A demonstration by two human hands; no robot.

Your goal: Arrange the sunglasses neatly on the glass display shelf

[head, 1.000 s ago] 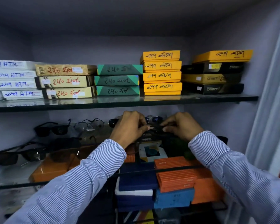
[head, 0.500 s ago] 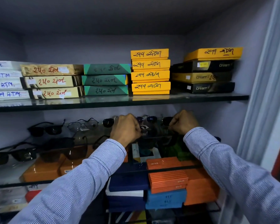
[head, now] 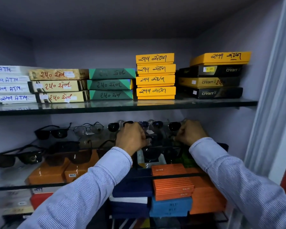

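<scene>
My left hand (head: 130, 138) and my right hand (head: 191, 133) are each closed on a side arm of a dark pair of sunglasses (head: 162, 153). Its lenses face me, just below my fists, over the right part of the glass display shelf (head: 15, 187). Whether the pair touches the glass I cannot tell. In the back row stand a black pair (head: 51, 132), a clear wire-framed pair (head: 89, 128), a dark round-lens pair (head: 114, 126) and a blue-lens pair (head: 153, 124). The front row has a black pair (head: 16, 157) and a brown-lens pair (head: 69, 154).
The upper glass shelf (head: 122, 107) carries stacks of labelled boxes, yellow ones (head: 155, 76) in the middle. Orange, blue and navy boxes (head: 172, 187) are piled below the display shelf. The cabinet's right wall (head: 229, 129) stands close to my right hand.
My hands have moved apart, from almost touching to a glasses-width gap, and the dark pair's arms have spread open. The lenses now sit lower, toward me.
</scene>
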